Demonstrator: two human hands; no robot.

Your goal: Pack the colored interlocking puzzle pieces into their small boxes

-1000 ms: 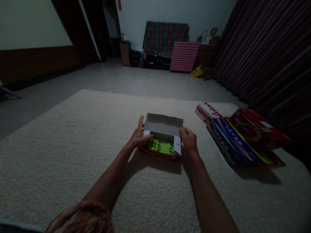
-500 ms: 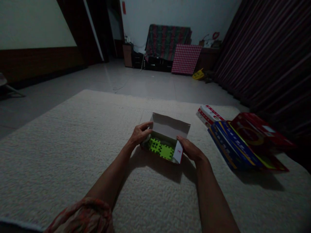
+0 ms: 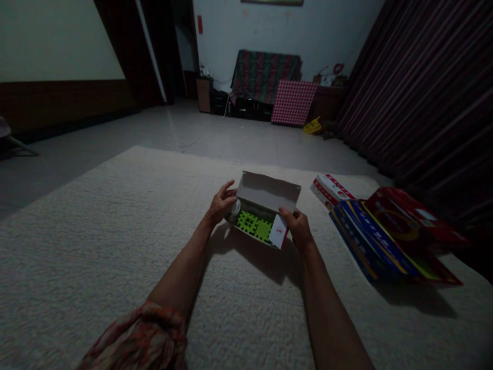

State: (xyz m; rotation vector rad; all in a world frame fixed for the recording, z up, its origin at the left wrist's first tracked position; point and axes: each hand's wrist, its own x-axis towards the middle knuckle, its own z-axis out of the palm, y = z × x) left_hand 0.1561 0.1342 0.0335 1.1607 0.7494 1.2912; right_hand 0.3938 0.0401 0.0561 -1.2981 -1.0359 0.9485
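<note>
An open cardboard box [image 3: 268,191], its lid flap raised at the back, is between my two hands above the pale quilted cover. Inside lie bright green notched plastic pieces [image 3: 254,226], one with window-like holes. A white ring-shaped thing [image 3: 235,207] sits at the box's left end. My left hand [image 3: 222,204] grips that end, thumb close to the white ring and fingers behind, partly hidden. At the other end, my right hand [image 3: 297,226] holds the box by its side, its thumb at the base of the lid next to a white end flap [image 3: 279,232].
To the right, a white and red box [image 3: 330,190], a blue box [image 3: 370,239] and a red box [image 3: 412,216] lie close together on the cover [image 3: 127,231]. Beyond its far edge is tiled floor [image 3: 246,136], then a cloth-draped cabinet [image 3: 265,74] against the wall.
Both hands have moved the box slightly up and away from me. The white ring at its left end shows more clearly, and the white end flap has tilted more into view.
</note>
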